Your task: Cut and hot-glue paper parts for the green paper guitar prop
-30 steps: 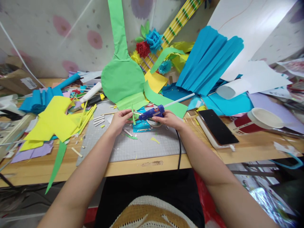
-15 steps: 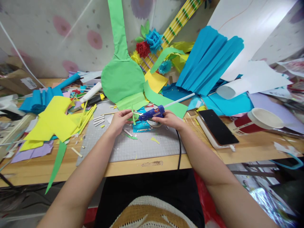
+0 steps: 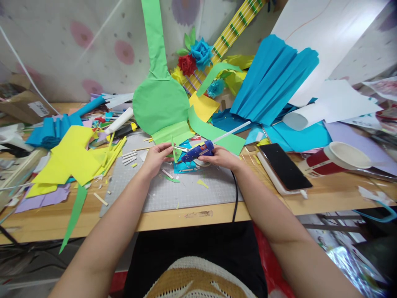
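Note:
My right hand [image 3: 221,158] is closed around a blue hot glue gun [image 3: 198,152], a white glue stick [image 3: 232,131] jutting from its back and its nozzle pointing left. Between the fingertips of my left hand [image 3: 159,157] is a small piece of green paper [image 3: 175,152], held upright close to the nozzle. Under the glue gun, a blue scrap [image 3: 182,167] lies on the grey cutting mat [image 3: 192,194]. Just behind both hands leans a round green paper-covered body with a long neck [image 3: 161,103].
Yellow paper [image 3: 70,155] and cut strips lie at the left, beside short white sticks [image 3: 129,157]. On the right are a phone [image 3: 285,165], a paper cup [image 3: 338,159] and pleated blue paper [image 3: 274,78]. The glue gun's black cord [image 3: 235,194] hangs over the table edge [image 3: 198,219].
The glue gun has tilted slightly, the end of its glue stick shifting a little left. My left hand stays almost still with the green paper.

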A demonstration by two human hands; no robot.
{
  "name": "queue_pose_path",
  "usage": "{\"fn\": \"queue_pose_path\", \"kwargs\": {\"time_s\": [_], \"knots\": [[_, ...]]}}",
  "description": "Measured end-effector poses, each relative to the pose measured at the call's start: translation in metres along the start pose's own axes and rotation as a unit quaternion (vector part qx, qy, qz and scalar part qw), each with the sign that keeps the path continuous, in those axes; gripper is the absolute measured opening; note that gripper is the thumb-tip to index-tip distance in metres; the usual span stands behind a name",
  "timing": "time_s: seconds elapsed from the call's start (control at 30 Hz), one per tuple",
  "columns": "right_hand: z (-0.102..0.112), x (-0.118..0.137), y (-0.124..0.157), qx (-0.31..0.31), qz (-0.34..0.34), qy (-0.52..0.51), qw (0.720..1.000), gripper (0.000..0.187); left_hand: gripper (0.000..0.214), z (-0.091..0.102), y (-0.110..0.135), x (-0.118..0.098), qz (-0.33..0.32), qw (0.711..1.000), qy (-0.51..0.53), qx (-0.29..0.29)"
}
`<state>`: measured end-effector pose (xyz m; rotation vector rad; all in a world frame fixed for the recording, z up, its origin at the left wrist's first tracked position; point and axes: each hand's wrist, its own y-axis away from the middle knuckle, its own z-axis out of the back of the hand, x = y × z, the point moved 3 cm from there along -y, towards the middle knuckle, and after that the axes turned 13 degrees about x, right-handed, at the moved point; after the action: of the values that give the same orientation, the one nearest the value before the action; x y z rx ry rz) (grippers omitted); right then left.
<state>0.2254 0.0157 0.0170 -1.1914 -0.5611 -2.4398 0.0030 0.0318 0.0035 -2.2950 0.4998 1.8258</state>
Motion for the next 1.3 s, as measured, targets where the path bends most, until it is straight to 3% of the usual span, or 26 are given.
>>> {"fn": "queue_pose_path", "kwargs": {"time_s": [0.13, 0.3, 0.37, 0.47, 0.77, 1.3], "knots": [[0.008, -0.001, 0.004, 0.000, 0.007, -0.040, 0.999, 0.042, 0.039, 0.000, 0.001, 0.000, 0.009, 1.000, -0.011, 0.003], [0.020, -0.002, 0.008, -0.088, -0.006, -0.083, 0.993, 0.045, 0.039, -0.004, 0.003, 0.003, 0.057, 0.996, -0.043, 0.047], [0.020, -0.002, 0.007, -0.096, -0.013, -0.079, 0.992, 0.045, 0.037, -0.007, 0.004, 0.005, 0.074, 0.992, -0.058, 0.081], [0.017, -0.001, 0.006, -0.080, -0.015, -0.063, 0.995, 0.043, 0.036, -0.007, 0.004, 0.007, 0.087, 0.988, -0.073, 0.107], [0.015, 0.000, 0.007, -0.039, 0.010, -0.047, 0.998, 0.043, 0.035, -0.008, 0.005, 0.006, 0.104, 0.985, -0.078, 0.113], [0.013, -0.003, 0.004, -0.022, 0.005, -0.043, 0.999, 0.047, 0.032, -0.009, 0.005, 0.006, 0.105, 0.985, -0.081, 0.113]]}}
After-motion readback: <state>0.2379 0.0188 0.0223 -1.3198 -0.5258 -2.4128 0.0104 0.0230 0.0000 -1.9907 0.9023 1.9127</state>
